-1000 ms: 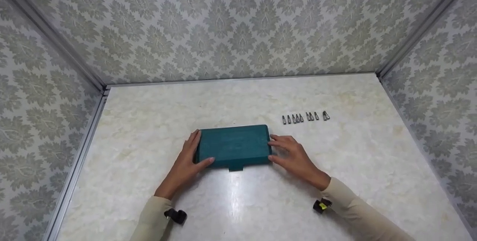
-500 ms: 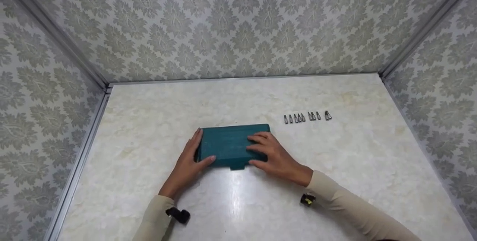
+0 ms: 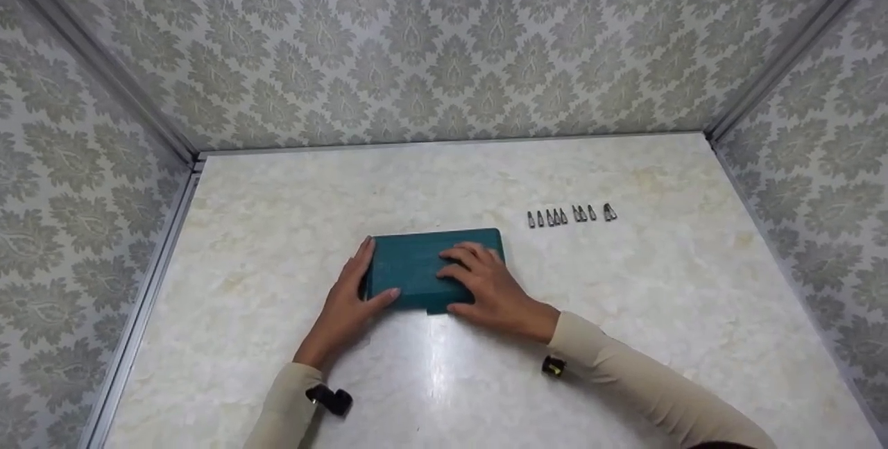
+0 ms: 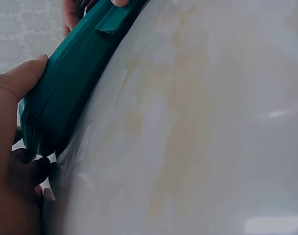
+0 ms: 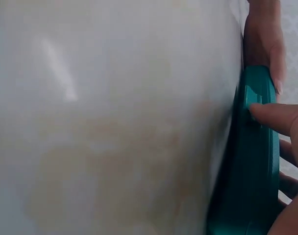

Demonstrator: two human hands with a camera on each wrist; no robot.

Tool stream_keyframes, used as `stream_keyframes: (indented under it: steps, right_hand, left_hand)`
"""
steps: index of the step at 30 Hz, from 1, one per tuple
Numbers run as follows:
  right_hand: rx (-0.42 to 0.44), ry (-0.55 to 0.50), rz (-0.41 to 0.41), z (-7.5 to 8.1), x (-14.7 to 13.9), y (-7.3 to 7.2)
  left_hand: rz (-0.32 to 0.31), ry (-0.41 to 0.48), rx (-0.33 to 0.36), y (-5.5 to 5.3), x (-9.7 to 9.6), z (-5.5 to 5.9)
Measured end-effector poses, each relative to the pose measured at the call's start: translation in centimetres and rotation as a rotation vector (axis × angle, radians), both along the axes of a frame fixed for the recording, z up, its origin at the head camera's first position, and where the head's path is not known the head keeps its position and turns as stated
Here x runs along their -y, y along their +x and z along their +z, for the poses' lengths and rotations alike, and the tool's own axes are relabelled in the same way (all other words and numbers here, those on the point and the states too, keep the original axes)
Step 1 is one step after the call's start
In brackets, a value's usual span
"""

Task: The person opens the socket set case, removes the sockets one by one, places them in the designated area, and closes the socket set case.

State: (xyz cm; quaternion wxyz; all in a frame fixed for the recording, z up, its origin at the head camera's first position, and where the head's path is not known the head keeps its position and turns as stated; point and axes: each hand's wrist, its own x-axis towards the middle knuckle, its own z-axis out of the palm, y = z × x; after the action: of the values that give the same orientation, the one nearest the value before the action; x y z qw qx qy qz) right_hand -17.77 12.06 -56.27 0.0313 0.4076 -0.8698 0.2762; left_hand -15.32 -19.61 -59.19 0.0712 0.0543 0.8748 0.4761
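A flat teal plastic case point(image 3: 409, 265) lies closed on the table in the head view, its latch point(image 3: 436, 309) at the front edge. My left hand point(image 3: 343, 303) holds the left end, fingers along the side and thumb over the front corner. On the right half of the lid rest the spread, slightly bent fingers of my right hand point(image 3: 496, 293). Its thumb touches the latch, as the right wrist view shows on the case point(image 5: 252, 171). In the left wrist view the case point(image 4: 70, 83) has a seam along its side, with my left thumb on its upper edge.
Several small pointed metal pieces point(image 3: 555, 217) lie in a row behind and right of the case; their kind is too small to tell. The pale marbled table point(image 3: 277, 199) meets patterned walls point(image 3: 451, 53) at the back and sides.
My right hand has moved left from the case's right end onto the lid, and its thumb has come to the latch. The left hand and the case stay nearly in place.
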Motion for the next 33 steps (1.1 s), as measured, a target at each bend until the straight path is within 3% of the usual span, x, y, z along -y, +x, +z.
stream_keyframes:
  steps: [14,33]
  right_hand:
    - [-0.202,0.105,-0.044,-0.7,1.0,0.5]
    - [-0.245,0.080,-0.060,-1.2,1.2,0.8]
  left_hand:
    - [-0.002,0.018,-0.005,0.0,0.1,0.1]
    - [-0.007,0.029,-0.013,0.2,0.1,0.2]
